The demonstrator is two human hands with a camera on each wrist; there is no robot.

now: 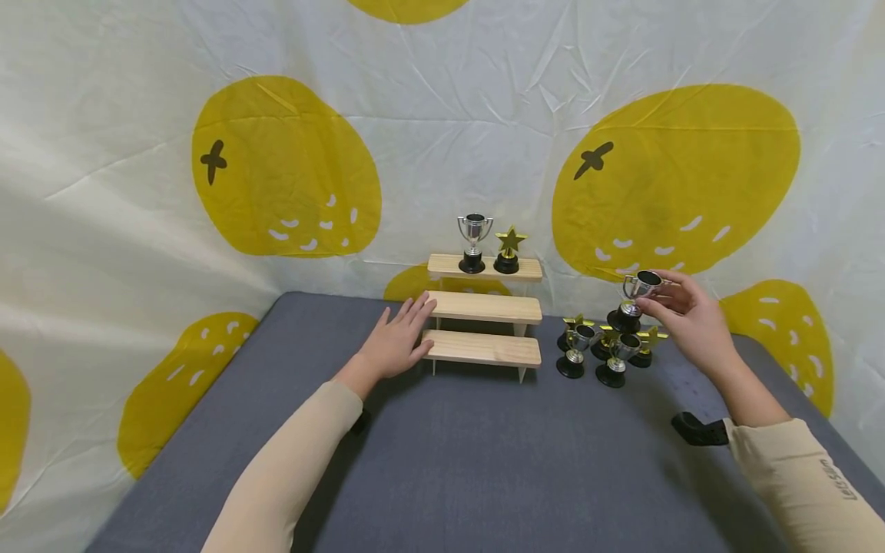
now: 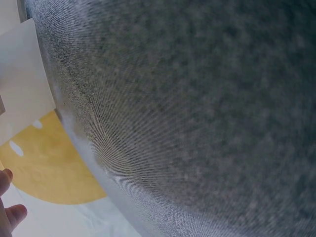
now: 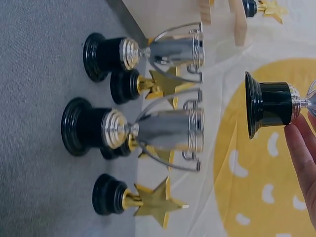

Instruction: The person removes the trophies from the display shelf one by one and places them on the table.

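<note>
My right hand (image 1: pixel 691 321) pinches a small silver trophy cup (image 1: pixel 644 285) between thumb and fingers, lifted above the other trophies. In the right wrist view its black base (image 3: pixel 269 103) hangs free of the table. Below it stand two more silver cups (image 3: pixel 170 129) and several gold star trophies (image 3: pixel 157 201), all upright on black bases. My left hand (image 1: pixel 396 342) lies with fingers extended at the left end of a three-step wooden stand (image 1: pixel 484 307), fingertips at the middle and lowest steps. On the top step are one silver cup (image 1: pixel 474 230) and one gold star trophy (image 1: pixel 510 244).
The dark grey table (image 1: pixel 484 461) runs back to a white cloth (image 1: pixel 470 138) printed with yellow fruit shapes. The stand is near the table's back edge, with the trophy group to its right. A black wrist mount (image 1: pixel 698 428) sits below the right forearm.
</note>
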